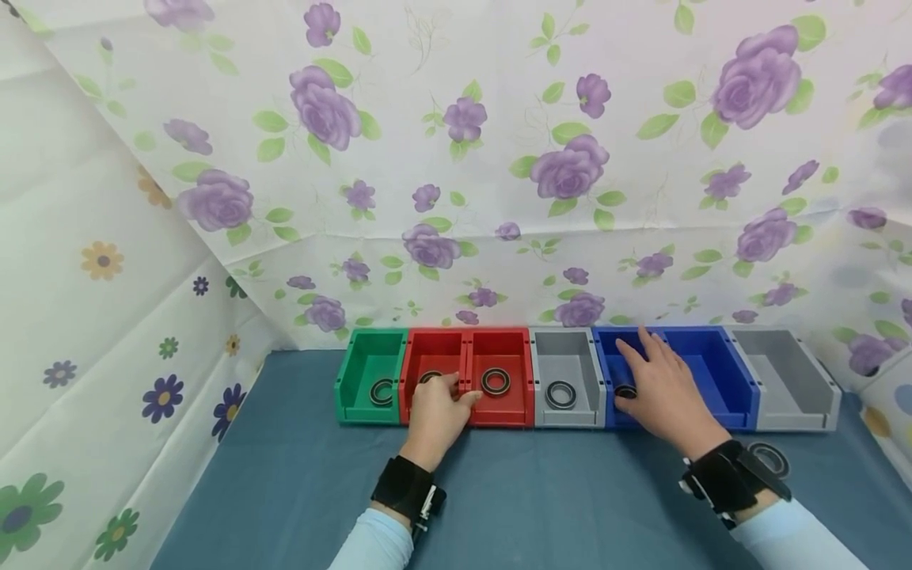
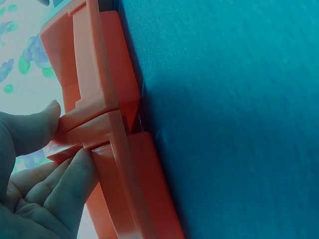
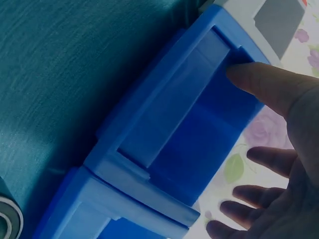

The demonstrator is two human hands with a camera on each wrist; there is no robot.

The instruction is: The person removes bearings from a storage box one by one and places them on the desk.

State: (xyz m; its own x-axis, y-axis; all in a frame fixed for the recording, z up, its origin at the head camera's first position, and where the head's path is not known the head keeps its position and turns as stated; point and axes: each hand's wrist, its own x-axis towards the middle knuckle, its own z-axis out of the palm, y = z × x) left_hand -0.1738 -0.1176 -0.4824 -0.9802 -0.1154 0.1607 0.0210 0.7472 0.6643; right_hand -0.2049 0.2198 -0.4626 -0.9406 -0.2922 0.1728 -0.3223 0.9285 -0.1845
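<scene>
My left hand (image 1: 435,412) pinches the adjoining side walls of the left red bin (image 2: 119,194) and the right red bin (image 2: 89,59), the thumb in one bin and the fingers in the other. A ring-shaped bearing (image 1: 430,376) in the left red bin is partly hidden behind that hand. Another bearing (image 1: 485,382) lies flat in the right red bin. Fingers spread, my right hand (image 1: 666,388) hovers over the left blue bin (image 3: 164,109), its thumb close over the front part. Beside this thumb a bearing (image 1: 625,392) shows in that bin.
A green bin (image 1: 345,396) holding a bearing ends the row at left. A grey bin (image 1: 541,364) with a bearing (image 1: 560,406) stands mid-row; a second blue bin (image 1: 701,372) and another grey bin (image 1: 780,372) stand at right. One bearing (image 1: 782,461) lies on the blue cloth by my right wrist.
</scene>
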